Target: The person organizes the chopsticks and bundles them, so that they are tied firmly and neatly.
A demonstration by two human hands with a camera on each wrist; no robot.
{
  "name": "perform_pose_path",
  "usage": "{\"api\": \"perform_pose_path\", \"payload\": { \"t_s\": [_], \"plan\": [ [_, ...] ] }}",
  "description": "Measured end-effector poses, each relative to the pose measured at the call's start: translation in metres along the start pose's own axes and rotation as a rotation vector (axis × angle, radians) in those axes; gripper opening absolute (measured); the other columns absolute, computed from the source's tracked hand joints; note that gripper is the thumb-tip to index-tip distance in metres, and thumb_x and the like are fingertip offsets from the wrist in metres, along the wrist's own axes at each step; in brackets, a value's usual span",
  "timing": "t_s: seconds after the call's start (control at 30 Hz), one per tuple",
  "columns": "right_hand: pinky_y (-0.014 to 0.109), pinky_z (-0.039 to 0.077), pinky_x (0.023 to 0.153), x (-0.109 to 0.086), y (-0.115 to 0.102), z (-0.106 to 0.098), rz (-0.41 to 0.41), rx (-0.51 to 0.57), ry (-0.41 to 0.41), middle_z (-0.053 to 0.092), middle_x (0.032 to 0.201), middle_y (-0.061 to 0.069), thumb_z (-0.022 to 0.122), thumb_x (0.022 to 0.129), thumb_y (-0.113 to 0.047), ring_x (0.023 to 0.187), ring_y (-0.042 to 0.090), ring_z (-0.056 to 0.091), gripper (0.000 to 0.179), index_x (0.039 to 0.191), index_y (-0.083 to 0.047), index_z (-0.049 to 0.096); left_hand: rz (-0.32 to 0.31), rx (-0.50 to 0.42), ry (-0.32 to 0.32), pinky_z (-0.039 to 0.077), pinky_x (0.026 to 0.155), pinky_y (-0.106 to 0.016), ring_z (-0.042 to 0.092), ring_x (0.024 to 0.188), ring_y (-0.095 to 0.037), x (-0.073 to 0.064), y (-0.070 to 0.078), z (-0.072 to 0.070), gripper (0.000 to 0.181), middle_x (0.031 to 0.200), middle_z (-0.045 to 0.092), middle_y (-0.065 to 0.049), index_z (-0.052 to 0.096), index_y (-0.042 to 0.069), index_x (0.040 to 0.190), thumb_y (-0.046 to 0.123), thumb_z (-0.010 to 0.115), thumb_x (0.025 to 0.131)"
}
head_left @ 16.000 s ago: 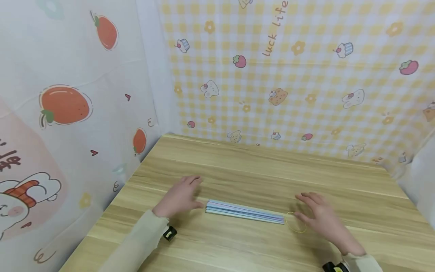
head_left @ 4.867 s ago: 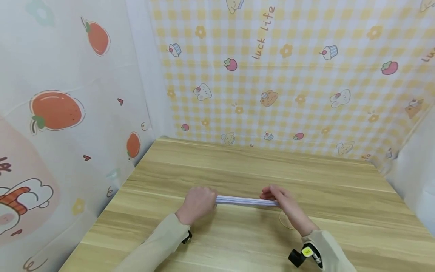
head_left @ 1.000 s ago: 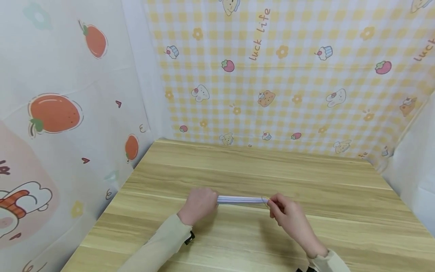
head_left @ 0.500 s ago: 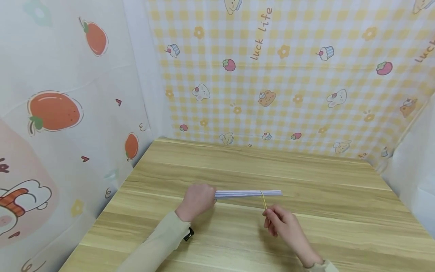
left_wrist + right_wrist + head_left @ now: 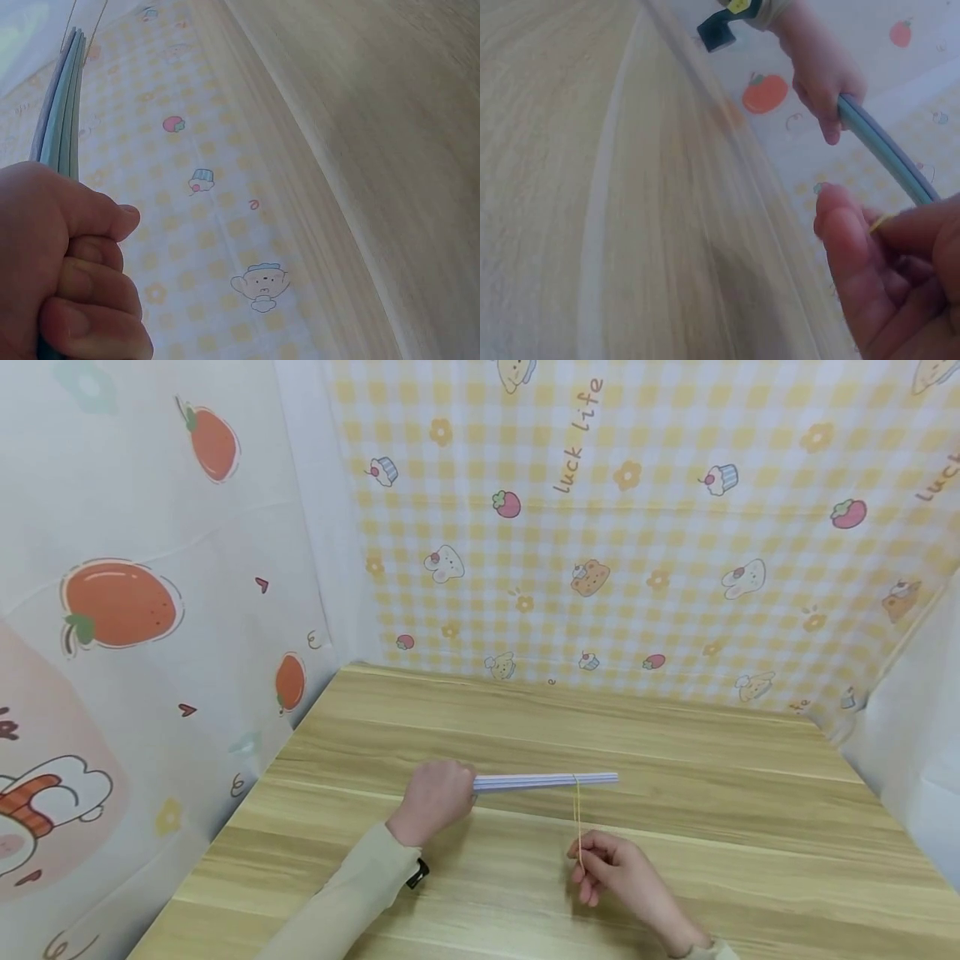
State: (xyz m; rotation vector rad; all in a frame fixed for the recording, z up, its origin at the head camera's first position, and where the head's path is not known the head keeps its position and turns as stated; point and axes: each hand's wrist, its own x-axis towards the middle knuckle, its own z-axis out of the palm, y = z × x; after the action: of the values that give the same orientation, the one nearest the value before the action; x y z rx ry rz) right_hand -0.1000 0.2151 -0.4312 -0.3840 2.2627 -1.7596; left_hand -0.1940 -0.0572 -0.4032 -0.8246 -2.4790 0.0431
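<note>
My left hand (image 5: 435, 800) grips a bundle of slim pastel blue, green and lilac chopsticks (image 5: 525, 782) by its left end. In the left wrist view the fingers curl fully round the chopsticks (image 5: 61, 120), whose other ends point away. Over the bundle, short of its free right end, loops a thin yellow rubber band (image 5: 578, 810). My right hand (image 5: 611, 864) pinches the band's lower end between thumb and fingers, drawing it taut toward the person. The right wrist view shows a bit of the band (image 5: 881, 222) at those fingertips.
The wooden table (image 5: 735, 793) spreads under both hands. Behind it hangs a yellow checked cloth (image 5: 660, 527), and a white cloth with fruit prints (image 5: 150, 693) covers the left side. A wrist camera (image 5: 417, 874) sits below the left cuff.
From lying on the table, the chopsticks came into the left hand. The band went from the table onto the bundle. Lately the right hand moved down and slightly left, stretching the band.
</note>
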Motion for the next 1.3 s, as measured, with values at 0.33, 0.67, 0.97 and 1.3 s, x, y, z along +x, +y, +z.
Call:
{"api": "perform_pose_path", "payload": {
  "t_s": [0.33, 0.67, 0.97, 1.3],
  "plan": [
    [0.035, 0.056, 0.054, 0.001, -0.002, 0.008, -0.335, 0.031, -0.076, 0.060, 0.079, 0.028, 0.047, 0.096, 0.001, 0.063, 0.014, 0.067, 0.071, 0.152, -0.006, 0.005, -0.018, 0.045, 0.035, 0.011, 0.035, -0.018, 0.012, 0.043, -0.004, -0.002, 0.001, 0.005, 0.032, 0.045, 0.023, 0.009, 0.045, 0.017, 0.051, 0.013, 0.071, 0.071],
    [0.026, 0.056, 0.064, 0.003, -0.003, 0.007, -0.071, 0.241, 0.174, 0.066, 0.085, 0.000, 0.037, 0.103, -0.018, 0.070, 0.010, 0.066, 0.061, 0.149, 0.005, 0.005, -0.059, -0.008, -0.002, 0.014, 0.034, -0.018, 0.016, 0.042, -0.004, -0.003, 0.002, 0.009, 0.024, 0.044, 0.033, 0.008, 0.056, 0.013, 0.056, 0.015, 0.073, 0.074],
    [0.018, 0.054, 0.067, 0.013, -0.007, -0.017, -0.060, 0.527, 0.226, 0.068, 0.085, -0.001, 0.032, 0.104, -0.029, 0.071, 0.005, 0.065, 0.061, 0.133, 0.023, 0.021, -0.025, -0.006, 0.052, 0.014, 0.034, -0.019, 0.015, 0.044, -0.005, -0.004, 0.002, 0.007, 0.035, 0.045, 0.030, 0.009, 0.041, 0.019, 0.051, 0.011, 0.070, 0.068],
    [0.018, 0.054, 0.065, 0.021, -0.019, -0.030, -0.049, 0.593, 0.172, 0.070, 0.083, 0.002, 0.034, 0.104, -0.029, 0.069, 0.007, 0.066, 0.033, 0.113, -0.008, 0.057, 0.037, -0.007, 0.048, 0.013, 0.036, -0.018, 0.015, 0.045, -0.003, -0.006, 0.001, 0.003, 0.033, 0.046, 0.030, 0.010, 0.041, 0.019, 0.054, 0.012, 0.069, 0.069]
  ]
}}
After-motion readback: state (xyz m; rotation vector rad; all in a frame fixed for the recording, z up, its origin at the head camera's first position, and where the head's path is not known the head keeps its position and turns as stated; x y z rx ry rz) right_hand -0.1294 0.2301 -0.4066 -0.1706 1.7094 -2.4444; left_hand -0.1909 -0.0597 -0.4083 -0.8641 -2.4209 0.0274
